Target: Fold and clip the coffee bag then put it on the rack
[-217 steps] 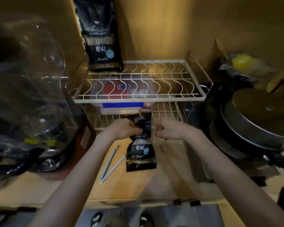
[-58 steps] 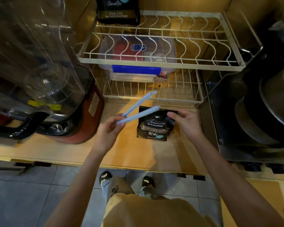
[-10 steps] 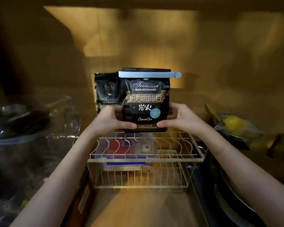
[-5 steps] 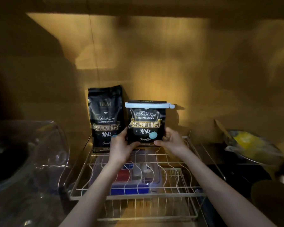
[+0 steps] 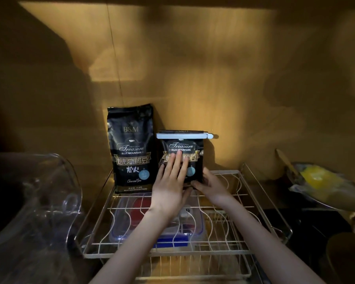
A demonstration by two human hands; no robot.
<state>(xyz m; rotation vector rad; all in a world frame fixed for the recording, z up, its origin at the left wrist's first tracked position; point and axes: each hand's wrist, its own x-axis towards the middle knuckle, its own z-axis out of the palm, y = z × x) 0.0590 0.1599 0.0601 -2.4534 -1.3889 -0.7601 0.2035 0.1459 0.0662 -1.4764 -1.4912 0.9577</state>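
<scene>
Now left hand (image 5: 171, 187) fingers flat, spread on clipped coffee bag (image 5: 190, 149); right hand (image 5: 210, 186) fingers grasping its corner.

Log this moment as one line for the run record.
stage: placing | clipped coffee bag upright on rack beside taller bag | left hand flat on front | right hand at lower corner

Rack (image 5: 260, 203): centre of view, wall behind it at 12 o'clock.
Clipped coffee bag (image 5: 195, 146): upright on the rack's back edge.
Clip (image 5: 182, 136): across that bag's top.
Taller bag (image 5: 131, 148): just beside it at 9 o'clock.
Left hand (image 5: 170, 185): flat on the clipped bag's front.
Right hand (image 5: 211, 186): at its lower corner, 4 o'clock.
Lidded box (image 5: 172, 232): under the rack's top tier.
</scene>
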